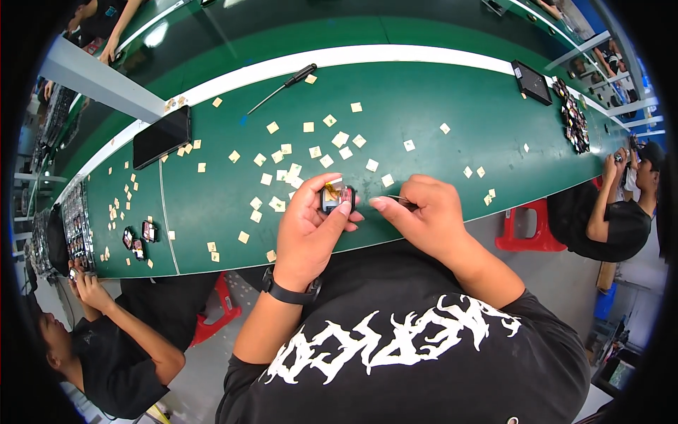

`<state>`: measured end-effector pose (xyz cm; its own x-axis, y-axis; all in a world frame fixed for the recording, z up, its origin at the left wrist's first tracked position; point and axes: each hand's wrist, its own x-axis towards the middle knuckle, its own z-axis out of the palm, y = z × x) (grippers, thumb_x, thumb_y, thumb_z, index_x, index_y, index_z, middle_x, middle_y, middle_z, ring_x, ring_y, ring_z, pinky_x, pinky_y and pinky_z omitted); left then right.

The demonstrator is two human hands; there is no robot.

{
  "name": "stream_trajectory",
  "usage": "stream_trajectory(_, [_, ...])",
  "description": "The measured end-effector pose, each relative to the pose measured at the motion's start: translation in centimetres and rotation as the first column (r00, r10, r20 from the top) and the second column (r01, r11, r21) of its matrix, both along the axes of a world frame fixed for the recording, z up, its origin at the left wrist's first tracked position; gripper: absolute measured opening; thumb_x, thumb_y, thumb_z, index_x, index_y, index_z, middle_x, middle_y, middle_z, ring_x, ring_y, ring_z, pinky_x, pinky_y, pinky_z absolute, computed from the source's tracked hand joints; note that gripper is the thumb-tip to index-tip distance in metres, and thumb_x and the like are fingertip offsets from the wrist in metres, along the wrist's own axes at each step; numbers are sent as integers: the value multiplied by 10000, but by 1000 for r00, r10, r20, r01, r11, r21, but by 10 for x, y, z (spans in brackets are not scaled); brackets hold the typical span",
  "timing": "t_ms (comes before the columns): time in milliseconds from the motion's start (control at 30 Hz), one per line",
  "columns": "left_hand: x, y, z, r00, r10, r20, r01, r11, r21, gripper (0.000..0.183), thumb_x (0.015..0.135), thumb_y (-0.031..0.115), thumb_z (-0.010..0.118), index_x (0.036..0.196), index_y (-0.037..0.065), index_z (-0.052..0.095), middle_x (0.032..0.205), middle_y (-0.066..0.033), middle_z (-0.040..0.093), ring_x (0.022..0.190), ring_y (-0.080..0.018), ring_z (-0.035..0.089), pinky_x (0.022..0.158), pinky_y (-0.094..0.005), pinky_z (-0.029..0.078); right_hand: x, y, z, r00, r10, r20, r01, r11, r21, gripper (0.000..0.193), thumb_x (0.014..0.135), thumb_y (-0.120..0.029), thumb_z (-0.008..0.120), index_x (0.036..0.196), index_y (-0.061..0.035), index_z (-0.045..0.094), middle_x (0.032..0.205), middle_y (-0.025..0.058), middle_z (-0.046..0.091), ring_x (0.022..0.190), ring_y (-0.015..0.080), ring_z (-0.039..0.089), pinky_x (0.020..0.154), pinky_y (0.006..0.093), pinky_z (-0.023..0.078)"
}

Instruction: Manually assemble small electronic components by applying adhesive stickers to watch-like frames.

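Observation:
Over the table's near edge, my left hand (311,222) is closed around a small black device casing (337,198). Its inside faces up, showing a yellow-amber piece and reddish parts, and my thumb lies against its lower right edge. Just to the right, my right hand (429,212) pinches a thin, dark metal tool (402,203), mostly covered by the fingers; it looks like tweezers. The right thumb points toward the casing, with a small gap between them. Many small pale-yellow square pieces (315,152) lie scattered on the green table beyond my hands.
A screwdriver (282,88) lies toward the far edge of the green table (438,92). A black tablet-like slab (162,138) is at left, near several small devices (138,242). At far right are a black tray (531,83) and a device pile (575,120). Co-workers sit on both sides.

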<state>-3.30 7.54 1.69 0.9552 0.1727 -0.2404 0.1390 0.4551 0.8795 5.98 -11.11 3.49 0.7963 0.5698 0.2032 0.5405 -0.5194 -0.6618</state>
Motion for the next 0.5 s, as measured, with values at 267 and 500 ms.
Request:
stream_trajectory(267, [-1, -13, -4, 999, 44, -10, -41, 981, 192, 403, 960, -33, 607, 1331, 8, 457, 1028, -97, 635, 799, -127, 656, 644, -233, 537, 1, -3, 19, 967, 17, -253, 23, 987, 157, 155, 911, -145, 720, 903, -1, 663, 798, 133, 649, 622, 275, 600, 575, 342, 481])
stream_trajectory(500, [-3, -10, -13, 995, -53, 82, 3, 854, 520, 248, 903, -28, 667, 1136, 8, 588, 961, -58, 617, 725, -79, 573, 592, -218, 458, 5, -6, 32, 944, 286, 168, -295, 955, 32, 188, 819, -49, 753, 979, -41, 654, 829, 84, 657, 681, 268, 621, 598, 365, 504])
